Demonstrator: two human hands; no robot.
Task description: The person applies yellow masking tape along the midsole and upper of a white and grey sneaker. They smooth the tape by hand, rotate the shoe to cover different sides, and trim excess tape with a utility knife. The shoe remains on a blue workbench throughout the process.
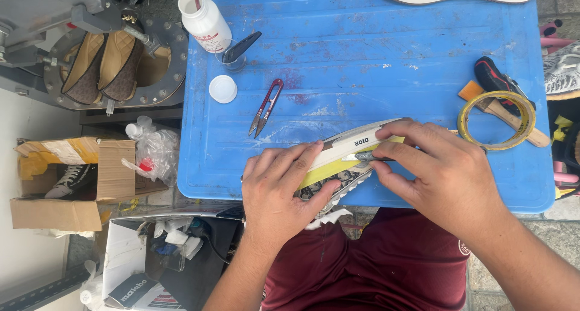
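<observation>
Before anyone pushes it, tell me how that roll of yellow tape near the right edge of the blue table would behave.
The tape roll looks light: a thin ring with a wide open middle. It lies flat, so a push would probably slide it rather than roll it. It partly rests over a wooden handle, so it may rock or catch.

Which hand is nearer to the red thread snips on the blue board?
The left hand. It holds the shoe just below the red thread snips; the right hand is farther to the right.
</observation>
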